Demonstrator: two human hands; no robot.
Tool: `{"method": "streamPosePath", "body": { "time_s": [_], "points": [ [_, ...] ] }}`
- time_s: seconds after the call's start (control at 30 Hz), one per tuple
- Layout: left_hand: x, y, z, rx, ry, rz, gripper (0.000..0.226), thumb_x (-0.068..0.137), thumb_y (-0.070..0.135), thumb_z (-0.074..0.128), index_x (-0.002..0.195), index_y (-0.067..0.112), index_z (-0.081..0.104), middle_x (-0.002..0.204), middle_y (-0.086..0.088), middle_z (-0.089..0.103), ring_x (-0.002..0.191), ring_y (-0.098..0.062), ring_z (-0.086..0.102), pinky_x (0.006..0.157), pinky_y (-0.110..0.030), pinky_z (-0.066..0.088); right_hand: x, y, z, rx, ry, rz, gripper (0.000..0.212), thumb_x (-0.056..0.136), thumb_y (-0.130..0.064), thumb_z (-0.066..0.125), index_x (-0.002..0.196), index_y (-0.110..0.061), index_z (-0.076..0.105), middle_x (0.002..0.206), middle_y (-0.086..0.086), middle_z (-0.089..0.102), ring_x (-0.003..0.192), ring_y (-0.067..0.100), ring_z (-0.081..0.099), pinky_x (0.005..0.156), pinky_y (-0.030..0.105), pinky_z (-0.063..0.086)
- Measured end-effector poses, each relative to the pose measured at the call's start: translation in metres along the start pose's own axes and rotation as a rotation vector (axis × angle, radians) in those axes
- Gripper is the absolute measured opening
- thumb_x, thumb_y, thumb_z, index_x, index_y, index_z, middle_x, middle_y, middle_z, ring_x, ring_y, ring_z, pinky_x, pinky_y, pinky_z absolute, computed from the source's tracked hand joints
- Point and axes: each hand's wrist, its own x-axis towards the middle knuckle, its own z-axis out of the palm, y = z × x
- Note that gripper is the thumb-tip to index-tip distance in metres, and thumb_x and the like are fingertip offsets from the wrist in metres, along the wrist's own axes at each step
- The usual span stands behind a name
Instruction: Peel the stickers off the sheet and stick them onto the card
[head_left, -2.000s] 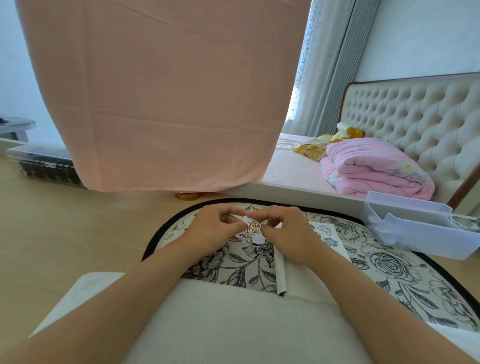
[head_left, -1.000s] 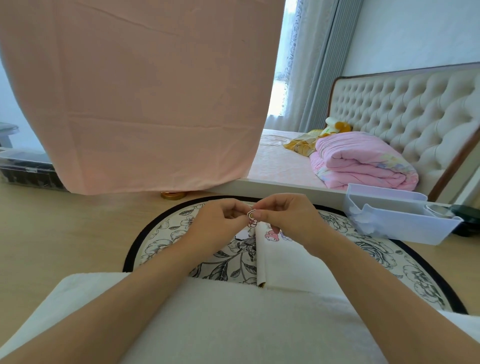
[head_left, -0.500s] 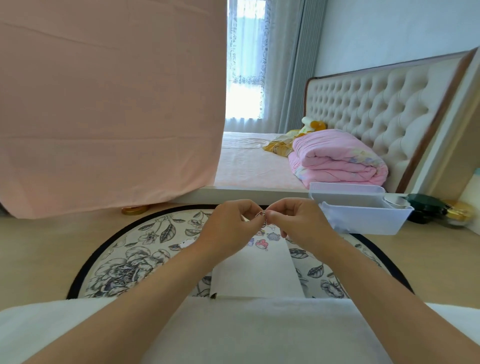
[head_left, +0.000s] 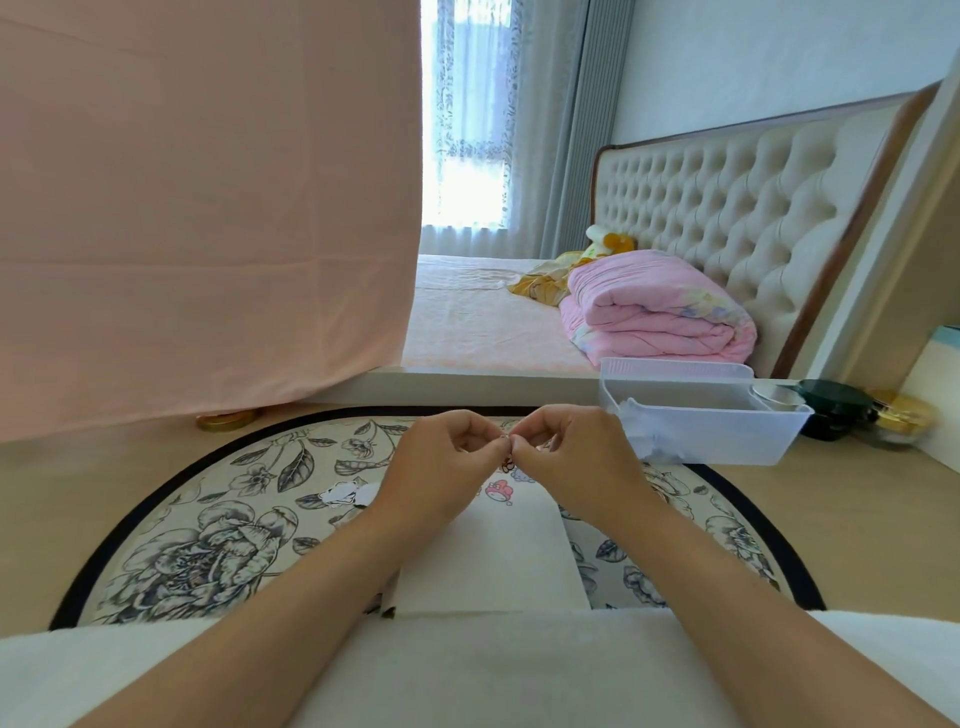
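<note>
Both hands have kept their fingertips together over the last two seconds, but the head has swung right. The bed and window now fill the view's middle, and the clear plastic bin (head_left: 696, 441), earlier at the right edge, sits just beside the right hand (head_left: 576, 462). Two seconds ago the piece between the fingers showed a whole cartoon face; now only a small bit shows.

In the bin lies crumpled white material (head_left: 647, 436), bunched against the near left wall. A round silvery thing (head_left: 774, 397) shows at the bin's far right corner; whether it is inside or behind cannot be told. Right of the bin, on the floor, stand a dark green container (head_left: 831, 408) and a gold-coloured one (head_left: 898, 415), contents hidden.

Left hand (head_left: 441, 462) and right hand are both curled, thumb and forefinger of each pinching the same sticker (head_left: 509, 462) — a tiny dark-outlined figure with some pink, held just above the far end of the card (head_left: 493, 566). The white card lies on the round floral rug (head_left: 208, 545), its near edge against the person's lap, between the forearms. One pink-hooded cartoon sticker (head_left: 500, 491) is already stuck near its far end; any lettering is too small to tell.

White paper scraps (head_left: 345, 492) lie on the rug just left of the left wrist, and a gold lid (head_left: 226, 420) rests beyond the rug under hanging pink fabric (head_left: 208, 208).
</note>
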Motion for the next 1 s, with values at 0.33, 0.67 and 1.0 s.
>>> {"method": "streamPosePath", "body": {
  "time_s": [0.33,0.67,1.0],
  "points": [
    [0.000,-0.006,0.000,0.047,0.043,0.033,0.011,0.084,0.026,0.072,0.074,0.029,0.073,0.069,0.012,0.071,0.053,0.000,0.054,0.058,-0.024,0.046,-0.007,-0.004,0.004,-0.180,0.146,-0.161,0.004,0.082,-0.031,0.074,0.081,-0.031,0.077,0.070,-0.024,0.069,0.070,-0.014,0.058,0.055,0.005,0.038],
    [-0.002,-0.005,0.000,0.018,0.041,0.042,0.009,0.086,0.026,0.072,0.077,0.028,0.073,0.070,0.012,0.071,0.056,0.000,0.056,0.059,-0.022,0.047,-0.007,-0.002,0.008,-0.260,0.315,-0.328,0.004,0.079,-0.028,0.075,0.076,-0.027,0.076,0.071,-0.017,0.071,0.055,-0.003,0.057,0.051,0.024,0.053],
    [-0.003,-0.003,-0.007,-0.041,0.027,0.062,0.013,0.089,0.022,0.069,0.077,0.026,0.070,0.062,0.013,0.064,0.052,-0.003,0.047,0.055,-0.020,0.042,-0.005,-0.013,-0.002,0.472,-0.053,0.133,0.010,0.089,-0.016,0.073,0.083,-0.015,0.080,0.061,-0.007,0.069,0.050,0.008,0.053,0.051,0.018,0.045]
  ]
}}
